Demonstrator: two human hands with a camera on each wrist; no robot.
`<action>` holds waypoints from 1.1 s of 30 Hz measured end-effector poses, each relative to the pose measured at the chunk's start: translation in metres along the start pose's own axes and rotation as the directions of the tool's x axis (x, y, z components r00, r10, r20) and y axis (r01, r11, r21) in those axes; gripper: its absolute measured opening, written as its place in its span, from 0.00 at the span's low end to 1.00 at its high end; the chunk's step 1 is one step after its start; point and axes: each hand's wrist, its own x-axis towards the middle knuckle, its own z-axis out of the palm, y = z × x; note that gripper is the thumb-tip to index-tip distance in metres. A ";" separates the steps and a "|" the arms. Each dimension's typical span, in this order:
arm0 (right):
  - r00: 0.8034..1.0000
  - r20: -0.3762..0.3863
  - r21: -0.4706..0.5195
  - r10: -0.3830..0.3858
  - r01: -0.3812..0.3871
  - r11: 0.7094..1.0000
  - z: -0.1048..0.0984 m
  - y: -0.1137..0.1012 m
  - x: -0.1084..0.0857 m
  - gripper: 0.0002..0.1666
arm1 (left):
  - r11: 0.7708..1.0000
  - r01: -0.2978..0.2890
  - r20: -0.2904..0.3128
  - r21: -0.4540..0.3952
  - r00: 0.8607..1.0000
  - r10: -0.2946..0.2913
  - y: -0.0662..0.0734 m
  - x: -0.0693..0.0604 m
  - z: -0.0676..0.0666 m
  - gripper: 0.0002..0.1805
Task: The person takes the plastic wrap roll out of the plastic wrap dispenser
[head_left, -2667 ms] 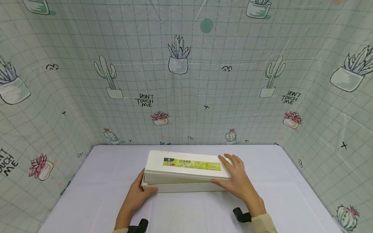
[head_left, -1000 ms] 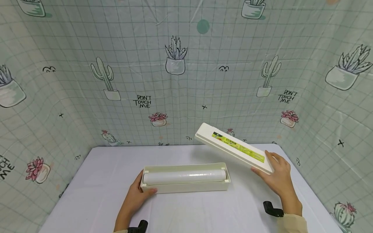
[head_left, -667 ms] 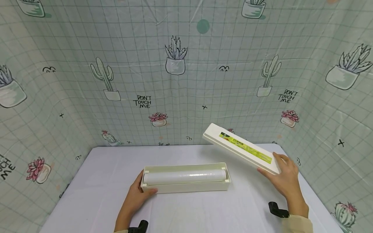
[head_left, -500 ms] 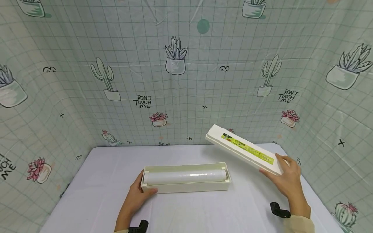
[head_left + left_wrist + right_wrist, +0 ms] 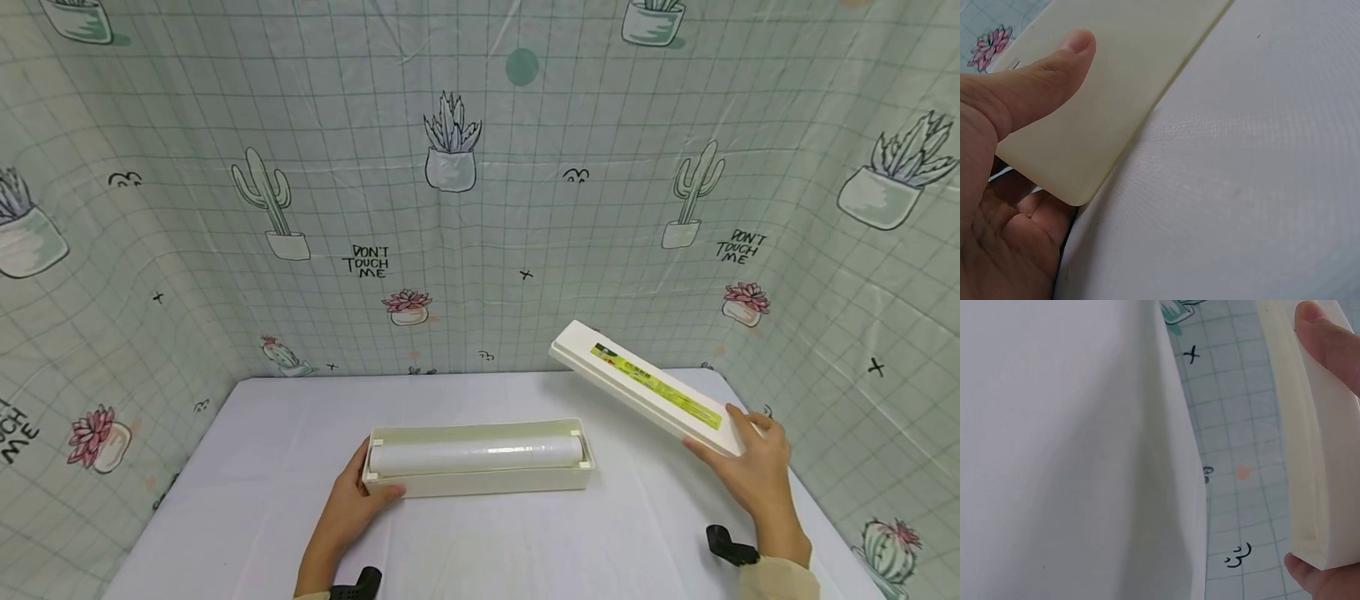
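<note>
A long cream box (image 5: 480, 482) lies uncovered on the table, and a white roll of cling film (image 5: 472, 455) sits inside it. My left hand (image 5: 352, 500) grips the box's left end, thumb on the front wall; the left wrist view shows that thumb on the box wall (image 5: 1122, 75) and the fingers round the end. Off to the right, my right hand (image 5: 757, 467) holds the white lid (image 5: 645, 383) by its right end, tilted in the air with its left end higher. The lid carries a yellow-green label. In the right wrist view, thumb and fingers clasp the lid (image 5: 1341, 469).
A white cloth covers the table (image 5: 480, 550). Behind and on both sides hangs a gridded curtain (image 5: 480, 225) printed with cacti and succulents. A black wrist-worn device (image 5: 731, 547) shows at the right wrist and another (image 5: 358, 583) at the left.
My right hand has lifted the lid off the box and carried it up and to the right, uncovering the roll. Lately it drifts a little farther right. The left hand stays on the box.
</note>
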 end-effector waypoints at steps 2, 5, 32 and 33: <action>1.000 -0.007 0.001 0.002 -0.002 1.000 0.000 0.004 0.000 0.58 | 1.000 -0.001 0.003 -0.003 1.000 0.001 0.000 0.000 0.000 0.60; 1.000 -0.022 0.012 0.000 0.000 1.000 0.000 0.009 0.001 0.57 | 1.000 -0.002 0.007 -0.007 1.000 0.002 -0.001 0.001 0.001 0.60; 0.981 0.063 -0.010 0.185 -0.185 0.983 -0.017 0.036 -0.006 0.61 | 1.000 -0.002 -0.003 -0.015 1.000 0.002 0.001 0.000 0.001 0.60; 0.980 0.060 -0.013 0.189 -0.189 0.982 -0.018 0.038 -0.006 0.61 | 1.000 -0.001 -0.003 -0.016 1.000 0.001 0.001 0.000 0.001 0.60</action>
